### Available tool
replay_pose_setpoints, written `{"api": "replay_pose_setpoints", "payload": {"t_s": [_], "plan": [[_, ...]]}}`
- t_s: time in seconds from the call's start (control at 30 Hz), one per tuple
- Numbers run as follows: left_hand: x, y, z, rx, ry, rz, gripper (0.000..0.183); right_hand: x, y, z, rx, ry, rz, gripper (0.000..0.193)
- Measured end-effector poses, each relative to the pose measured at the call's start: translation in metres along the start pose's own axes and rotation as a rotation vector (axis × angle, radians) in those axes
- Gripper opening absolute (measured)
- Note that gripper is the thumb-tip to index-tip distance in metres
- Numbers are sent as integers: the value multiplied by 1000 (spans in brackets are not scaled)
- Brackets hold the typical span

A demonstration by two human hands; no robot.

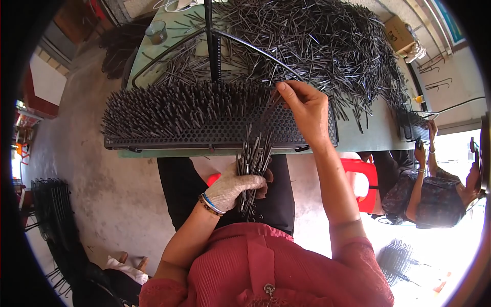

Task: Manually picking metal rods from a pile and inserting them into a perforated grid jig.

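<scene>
I see rack point(291, 130) packed left, front right bare; left hand point(232, 189) clutches bundle point(252, 156), right hand point(309, 110) pinches strip point(269, 107).

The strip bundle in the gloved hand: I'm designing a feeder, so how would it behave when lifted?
The strip bundle probably feels stiff, jutting up fairly straight from the gloved left hand. It seems light, held one-handed. Loosened, it would likely slide apart, as no tie shows.

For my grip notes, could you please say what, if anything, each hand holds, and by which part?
The left hand grips a bundle of dark strips around its lower part; whether the right hand holds a strip cannot be told.
</scene>
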State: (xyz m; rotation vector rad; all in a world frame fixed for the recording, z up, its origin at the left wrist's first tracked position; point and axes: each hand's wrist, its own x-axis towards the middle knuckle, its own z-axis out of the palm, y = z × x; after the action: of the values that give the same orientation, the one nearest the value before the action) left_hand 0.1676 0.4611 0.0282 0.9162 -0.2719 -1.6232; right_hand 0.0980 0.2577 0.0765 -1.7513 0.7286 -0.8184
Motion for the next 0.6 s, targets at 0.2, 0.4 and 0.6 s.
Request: {"api": "replay_pose_setpoints", "payload": {"t_s": [0.2, 0.4, 0.6], "plan": [[1, 0, 1, -20, -4, 0, 50, 7, 7, 16, 53, 63, -70, 20], [-1, 0, 0, -29, 8, -15, 50, 4, 10, 13, -167, 35, -131, 22], [-3, -3, 0, -130, 13, 16, 48, -8, -15, 6, -85, 81, -234, 17]]}}
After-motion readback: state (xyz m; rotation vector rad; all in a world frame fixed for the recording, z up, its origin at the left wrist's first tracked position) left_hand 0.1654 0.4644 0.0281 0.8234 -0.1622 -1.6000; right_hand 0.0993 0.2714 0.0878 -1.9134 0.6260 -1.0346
